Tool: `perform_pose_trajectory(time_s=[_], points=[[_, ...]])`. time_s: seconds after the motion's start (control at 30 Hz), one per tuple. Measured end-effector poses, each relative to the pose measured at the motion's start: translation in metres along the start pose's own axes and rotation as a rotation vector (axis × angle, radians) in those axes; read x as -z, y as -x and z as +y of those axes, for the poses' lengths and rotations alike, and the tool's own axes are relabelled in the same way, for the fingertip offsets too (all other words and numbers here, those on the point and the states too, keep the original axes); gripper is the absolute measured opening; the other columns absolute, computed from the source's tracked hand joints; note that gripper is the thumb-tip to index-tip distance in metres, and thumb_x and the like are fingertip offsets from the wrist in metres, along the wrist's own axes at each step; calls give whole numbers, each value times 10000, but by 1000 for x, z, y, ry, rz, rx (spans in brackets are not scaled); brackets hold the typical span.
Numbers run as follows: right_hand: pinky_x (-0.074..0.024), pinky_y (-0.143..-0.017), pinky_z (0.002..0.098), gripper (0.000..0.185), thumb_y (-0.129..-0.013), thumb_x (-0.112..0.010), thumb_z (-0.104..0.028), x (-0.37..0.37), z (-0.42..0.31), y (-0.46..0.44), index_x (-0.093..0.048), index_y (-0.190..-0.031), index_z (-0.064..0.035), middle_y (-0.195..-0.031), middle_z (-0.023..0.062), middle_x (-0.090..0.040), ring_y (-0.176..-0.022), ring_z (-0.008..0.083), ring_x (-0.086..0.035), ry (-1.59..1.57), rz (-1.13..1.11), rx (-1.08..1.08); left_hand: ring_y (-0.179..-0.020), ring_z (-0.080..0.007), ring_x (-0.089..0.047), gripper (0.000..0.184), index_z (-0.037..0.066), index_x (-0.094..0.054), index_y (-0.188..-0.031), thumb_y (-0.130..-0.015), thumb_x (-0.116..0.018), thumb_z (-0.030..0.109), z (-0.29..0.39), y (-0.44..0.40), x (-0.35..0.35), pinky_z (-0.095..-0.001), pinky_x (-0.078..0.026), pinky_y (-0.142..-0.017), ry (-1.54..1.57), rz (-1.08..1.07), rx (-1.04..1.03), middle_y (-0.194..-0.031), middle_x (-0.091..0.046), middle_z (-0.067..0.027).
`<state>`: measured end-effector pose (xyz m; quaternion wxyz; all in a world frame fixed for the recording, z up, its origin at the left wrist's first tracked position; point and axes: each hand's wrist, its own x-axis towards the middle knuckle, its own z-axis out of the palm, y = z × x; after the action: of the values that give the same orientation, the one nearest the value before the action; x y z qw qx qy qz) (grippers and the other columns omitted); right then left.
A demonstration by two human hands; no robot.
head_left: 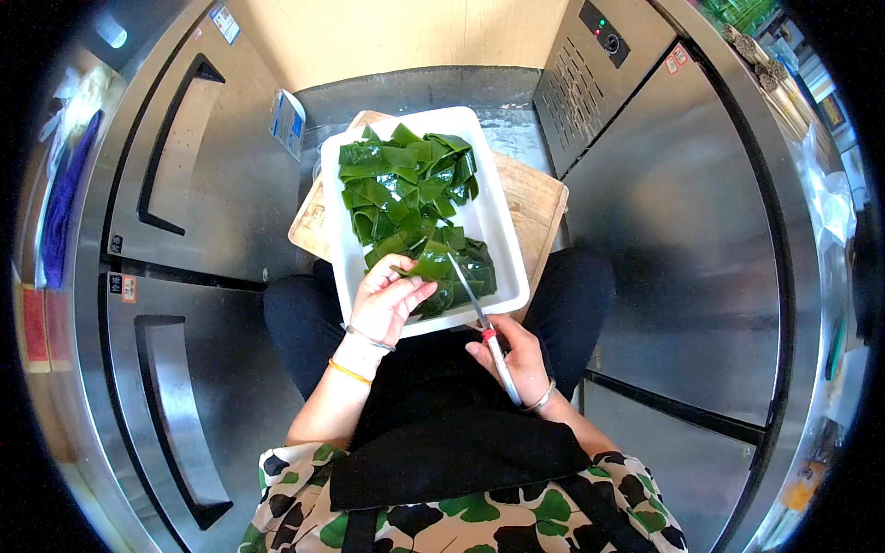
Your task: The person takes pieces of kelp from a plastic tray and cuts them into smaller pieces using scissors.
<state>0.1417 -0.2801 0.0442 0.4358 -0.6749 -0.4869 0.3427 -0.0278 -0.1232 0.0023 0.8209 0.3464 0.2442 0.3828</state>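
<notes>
My left hand (389, 293) is closed, pinching a piece of dark green kelp (430, 262) between thumb and fingers at the front of a white tray. In my right hand (518, 359) is a slim knife (499, 361) with a red-and-white handle. Its narrow blade points up and left and lies against the held piece. Wet, glossy kelp pieces (392, 189) are heaped over the left and middle of the white tray (498, 221). Part of the blade's surroundings is hidden by the kelp.
Under the tray lies a wooden board (535, 198), close to my knees. Steel refrigerator doors stand close on the left (207, 138) and right (682, 240). A beige wall panel (396, 41) closes off the far side.
</notes>
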Motion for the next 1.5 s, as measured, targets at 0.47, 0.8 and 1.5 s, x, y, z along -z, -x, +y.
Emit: perform_pose_trajectory(time_s=[0.47, 0.8, 1.5], points=[[-495, -638, 331, 373, -796, -757, -267, -6, -4, 0, -599, -1031, -25, -776, 126, -599, -673, 269, -607, -13, -73, 11, -850, -127, -637, 173, 67, -592, -1011, -862, -656, 7, -8, 1, -14, -286, -558, -754, -167, 78, -3, -924, -652, -40], [-500, -627, 352, 345, -808, -741, -295, -11, -1, 1, -606, -981, -29, -778, 153, -620, -677, 310, -626, 28, -123, -115, -854, -136, -635, 120, 44, -635, -991, -873, -652, 30, -14, 12, -23, -302, -566, -764, 16, 239, 136, -932, -655, -42], [-468, -540, 334, 301, -793, -758, -290, -13, 1, 4, -600, -838, -38, -679, 153, -596, -559, 270, -587, 81, -80, -98, -828, -142, -644, 116, 34, -643, -970, -858, -672, 36, -25, 8, -10, -299, -578, -726, -149, 256, 184, -928, -666, -53]])
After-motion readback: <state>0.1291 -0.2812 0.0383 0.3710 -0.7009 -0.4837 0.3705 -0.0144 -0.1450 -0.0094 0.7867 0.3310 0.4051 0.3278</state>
